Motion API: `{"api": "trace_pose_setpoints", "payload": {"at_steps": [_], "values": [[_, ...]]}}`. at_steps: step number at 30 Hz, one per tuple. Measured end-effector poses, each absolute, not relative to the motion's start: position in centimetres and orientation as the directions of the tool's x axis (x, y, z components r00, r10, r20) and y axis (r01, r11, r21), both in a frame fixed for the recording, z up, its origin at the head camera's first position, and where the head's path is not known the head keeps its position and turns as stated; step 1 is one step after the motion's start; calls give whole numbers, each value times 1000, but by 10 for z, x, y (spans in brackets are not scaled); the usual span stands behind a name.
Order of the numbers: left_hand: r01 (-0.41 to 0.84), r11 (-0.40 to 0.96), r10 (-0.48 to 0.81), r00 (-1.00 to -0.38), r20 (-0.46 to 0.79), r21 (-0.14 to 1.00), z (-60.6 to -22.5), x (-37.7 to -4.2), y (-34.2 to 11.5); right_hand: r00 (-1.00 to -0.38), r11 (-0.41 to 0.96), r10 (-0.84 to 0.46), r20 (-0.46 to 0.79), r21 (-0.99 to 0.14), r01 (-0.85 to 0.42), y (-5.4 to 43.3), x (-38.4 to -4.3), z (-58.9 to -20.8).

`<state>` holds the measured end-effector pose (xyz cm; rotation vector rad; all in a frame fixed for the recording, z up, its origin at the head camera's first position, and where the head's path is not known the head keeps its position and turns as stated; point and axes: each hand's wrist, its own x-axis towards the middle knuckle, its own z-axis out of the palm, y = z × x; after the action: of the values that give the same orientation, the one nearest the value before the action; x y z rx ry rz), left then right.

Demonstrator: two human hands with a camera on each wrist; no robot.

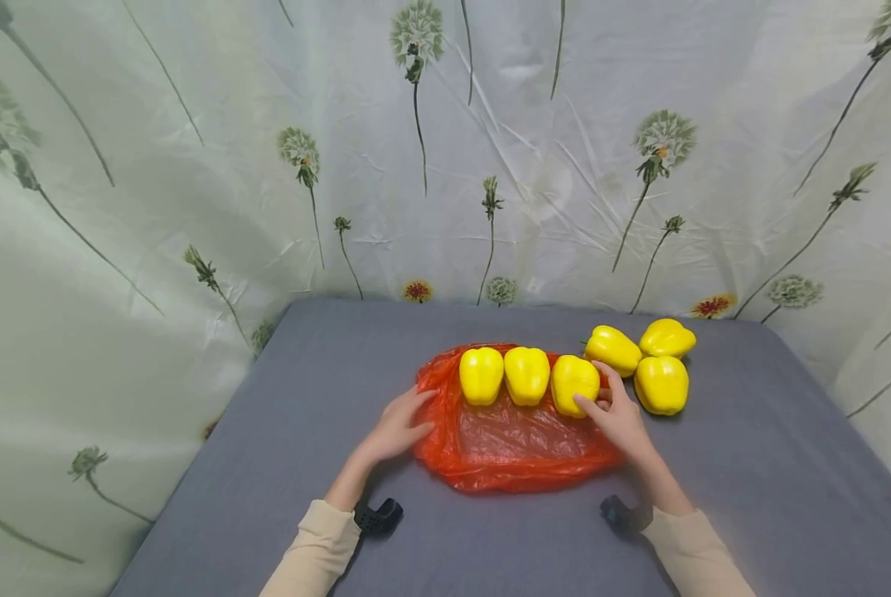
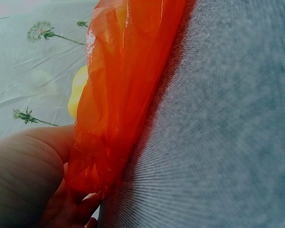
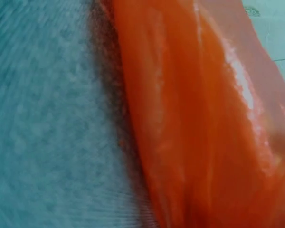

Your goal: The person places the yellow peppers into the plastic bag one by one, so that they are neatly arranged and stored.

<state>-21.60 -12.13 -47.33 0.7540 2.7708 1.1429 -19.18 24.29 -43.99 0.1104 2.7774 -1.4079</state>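
Note:
A red plastic bag lies spread on the table with its opening upward. Three yellow bell peppers stand in a row along its far side: a left one, a middle one and a right one. My right hand grips the right pepper between thumb and fingers. At the bag's left edge is my left hand, thumb and fingers around the gathered film. In the right wrist view the bag's side fills the middle and hides the right hand.
Three more yellow bell peppers lie to the right of the bag: a tilted one, a back one and a front one. A grey cloth covers the table. Behind it hangs a pale curtain with dandelion prints.

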Motion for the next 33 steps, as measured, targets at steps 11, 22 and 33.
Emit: {"api": "trace_pose_setpoints", "payload": {"at_steps": [11,22,33], "values": [[418,607,449,-882,143,676,-469,-214,-121,-999,688,20,50,-726,-23,239,-199,-441],[388,611,440,-891,111,690,-476,-213,-121,-999,757,-35,17,-653,-38,238,-202,-437],[389,606,445,-889,109,694,-474,-215,-120,-999,749,-40,0,-662,-30,242,-197,-431]]}}
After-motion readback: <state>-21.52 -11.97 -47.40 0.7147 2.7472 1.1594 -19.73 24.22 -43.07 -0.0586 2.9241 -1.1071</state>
